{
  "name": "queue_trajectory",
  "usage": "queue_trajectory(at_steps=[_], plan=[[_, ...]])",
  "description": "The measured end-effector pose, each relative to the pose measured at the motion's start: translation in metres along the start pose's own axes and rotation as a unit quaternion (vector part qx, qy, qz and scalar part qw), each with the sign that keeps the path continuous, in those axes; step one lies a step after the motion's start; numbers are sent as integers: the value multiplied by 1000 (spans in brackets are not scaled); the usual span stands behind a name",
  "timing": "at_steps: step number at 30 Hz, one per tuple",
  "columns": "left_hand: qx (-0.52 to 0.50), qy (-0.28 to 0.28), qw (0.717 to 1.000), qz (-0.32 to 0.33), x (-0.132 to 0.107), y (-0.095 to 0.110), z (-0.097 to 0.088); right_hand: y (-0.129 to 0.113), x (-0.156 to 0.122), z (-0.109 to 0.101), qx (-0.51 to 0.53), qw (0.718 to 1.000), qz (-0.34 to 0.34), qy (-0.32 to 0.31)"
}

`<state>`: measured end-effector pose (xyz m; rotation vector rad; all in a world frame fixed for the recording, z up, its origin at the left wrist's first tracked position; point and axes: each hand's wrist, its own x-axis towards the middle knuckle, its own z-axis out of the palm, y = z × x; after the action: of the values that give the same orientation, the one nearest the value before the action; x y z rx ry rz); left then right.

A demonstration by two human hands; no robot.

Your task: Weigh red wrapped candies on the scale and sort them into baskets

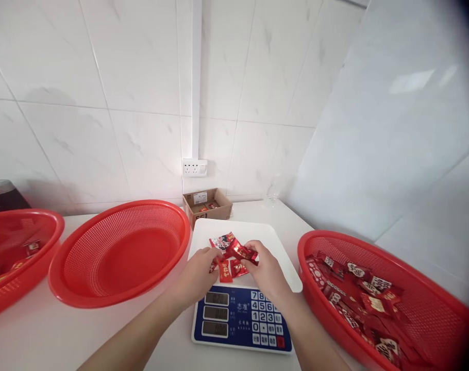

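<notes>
A blue-and-white electronic scale with a flat white pan [243, 338] stands on the white table [37, 330], its panel printed 志准 beside number keys; the figures on its three grey displays are too faint to read surely. On the pan lie small shiny red foil packets with pale lettering [225, 271]. The right hand [267, 270] pinches one glossy dark-red packet [242, 251] between thumb and fingers; the left hand [199, 273] curls against the pile's left side, but whether it grips cannot be told. At right, a red perforated plastic basket [423, 293] holds many similar packets. Left of the scale, a round red plastic basket [130, 268] shows its flat base; a third red basket [10, 226], far left, contains several packets. Beyond the scale, a brown cardboard box with a white label [215, 213] holds red packets.
</notes>
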<state>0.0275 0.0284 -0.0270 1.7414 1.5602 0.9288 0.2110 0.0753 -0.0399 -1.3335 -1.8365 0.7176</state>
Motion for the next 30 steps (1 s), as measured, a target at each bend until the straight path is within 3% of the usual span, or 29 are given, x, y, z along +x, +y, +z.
queue_trajectory(at_steps=[4, 8, 13, 15, 17, 19, 23, 28, 30], plan=[[-146, 40, 987, -44, -4, 4, -9, 2, 0, -10, 35, 997, 23, 63], [-346, 42, 930, -116, -4, 11, -12, -3, -3, -15, 114, 988, 38, 98], [-517, -7, 840, -166, -7, 25, 1, -27, -10, -8, 235, 970, 16, 53], [-563, -53, 809, -160, -11, 31, 7, -35, -16, -3, 228, 973, 14, 20], [-584, -79, 795, -145, -16, 35, 12, -41, -22, 1, 191, 982, 4, -8], [-560, -68, 814, -138, -20, 35, 14, -45, -28, 2, 148, 988, -25, -26], [-473, 12, 870, -140, -23, 26, 7, -45, -28, -1, 138, 986, -61, -72], [-321, 205, 917, -116, -25, 9, -41, -31, -15, 2, 63, 996, -22, -56], [-168, 267, 943, -109, -28, 0, -63, -26, -13, 9, 2, 996, -25, -80]])
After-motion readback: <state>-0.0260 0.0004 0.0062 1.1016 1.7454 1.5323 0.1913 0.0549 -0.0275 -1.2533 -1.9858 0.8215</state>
